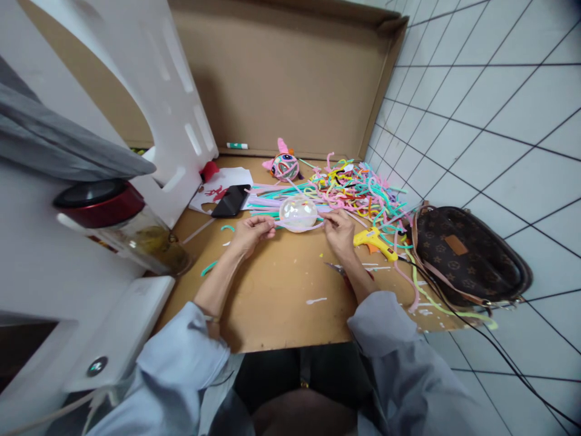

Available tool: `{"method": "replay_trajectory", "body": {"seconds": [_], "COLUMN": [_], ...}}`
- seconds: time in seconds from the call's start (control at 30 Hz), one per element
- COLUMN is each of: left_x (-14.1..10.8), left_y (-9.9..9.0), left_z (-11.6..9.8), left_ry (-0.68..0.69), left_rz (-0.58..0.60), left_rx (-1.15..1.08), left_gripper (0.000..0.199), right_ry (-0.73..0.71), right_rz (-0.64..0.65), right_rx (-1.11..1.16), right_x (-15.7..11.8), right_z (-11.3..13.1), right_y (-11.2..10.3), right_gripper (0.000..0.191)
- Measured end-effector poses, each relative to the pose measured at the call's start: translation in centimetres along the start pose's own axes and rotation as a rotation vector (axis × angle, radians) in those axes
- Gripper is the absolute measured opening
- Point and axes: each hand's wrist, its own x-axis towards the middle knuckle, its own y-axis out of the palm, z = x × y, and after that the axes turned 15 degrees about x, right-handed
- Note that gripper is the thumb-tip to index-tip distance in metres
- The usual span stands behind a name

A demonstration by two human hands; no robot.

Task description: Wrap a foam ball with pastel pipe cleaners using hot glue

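A clear, shiny ball (297, 208) is between my two hands over the table. Running along its near side is a pale lilac pipe cleaner (295, 228). The fingers of my left hand (254, 233) pinch it on the left. On the right, my right hand (338, 229) pinches it too, thumb against fingers. Whether the pipe cleaner is fixed to the ball, I cannot tell. Beneath my right wrist lie scissors (336, 267), partly hidden. A yellow glue gun (376, 243) rests just right of that hand.
A heap of bent, colourful pipe cleaners (354, 188) lies behind right; straight ones stretch behind the ball. A decorated ball with pink ears (285, 167) stands farther back. Left are a phone (231, 201) and a glass bottle (154, 239). A brown handbag (467, 254) sits right, near a black cord.
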Motion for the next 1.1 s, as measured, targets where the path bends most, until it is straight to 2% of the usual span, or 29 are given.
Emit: {"method": "replay_trajectory", "body": {"seconds": [0.2, 0.5, 0.67, 0.87, 1.1], "left_x": [0.4, 1.0, 1.6, 2.7, 3.5], "left_y": [0.1, 0.5, 0.8, 0.8, 1.1], "left_z": [0.7, 1.1, 1.4, 1.8, 2.2], "left_ry": [0.089, 0.194, 0.249, 0.301, 0.300], "left_rz": [-0.047, -0.084, -0.115, -0.176, -0.144], "left_rx": [0.087, 0.219, 0.288, 0.319, 0.279], "left_gripper": [0.050, 0.032, 0.021, 0.023, 0.022], "right_ry": [0.209, 0.296, 0.309, 0.281, 0.271], "right_rz": [-0.053, -0.067, -0.041, 0.000, 0.025], "right_rx": [0.261, 0.312, 0.307, 0.279, 0.312], "right_x": [0.4, 0.5, 0.9, 2.2, 2.8], "right_z": [-1.1, -1.3, -1.2, -1.4, -2.3], "right_y": [0.3, 0.9, 0.8, 0.7, 1.0], "right_gripper": [0.015, 0.017, 0.018, 0.017, 0.018]}}
